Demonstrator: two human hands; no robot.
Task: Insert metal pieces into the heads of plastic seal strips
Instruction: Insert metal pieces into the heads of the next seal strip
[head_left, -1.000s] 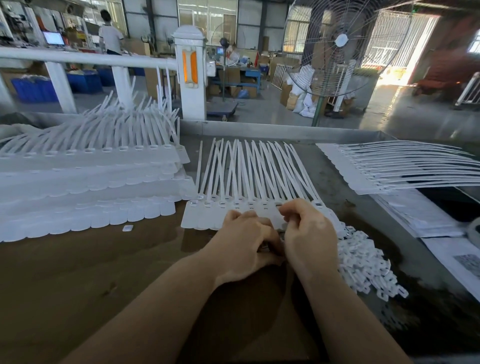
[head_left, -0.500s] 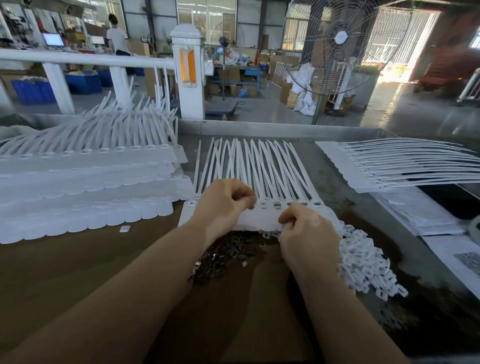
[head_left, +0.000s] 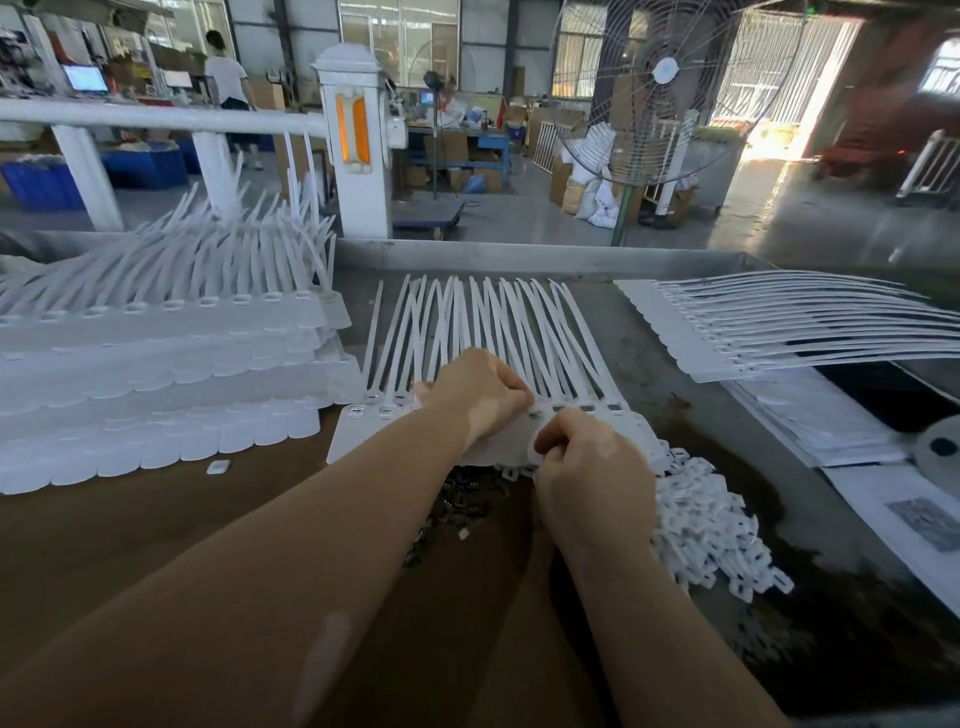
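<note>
A joined row of white plastic seal strips (head_left: 493, 332) lies in front of me, tails fanning away, heads in a line near my hands. My left hand (head_left: 475, 392) hovers over the middle heads with fingers curled, pinching a small metal piece at a head (head_left: 534, 414). My right hand (head_left: 592, 467) sits just below and right of it, fingers curled at the strip's tab edge; what it holds is hidden. A dark heap of metal pieces (head_left: 460, 506) lies under my forearms.
A tall stack of seal strips (head_left: 156, 374) fills the left side. Another batch (head_left: 779, 332) lies at the right over paper sheets (head_left: 831, 431). A pile of small white plastic clips (head_left: 706, 530) sits right of my right hand. One loose clip (head_left: 218, 466) lies left.
My left hand has moved from the metal heap up onto the row of heads and then rightward along it. My right hand has stayed near the tab edge.
</note>
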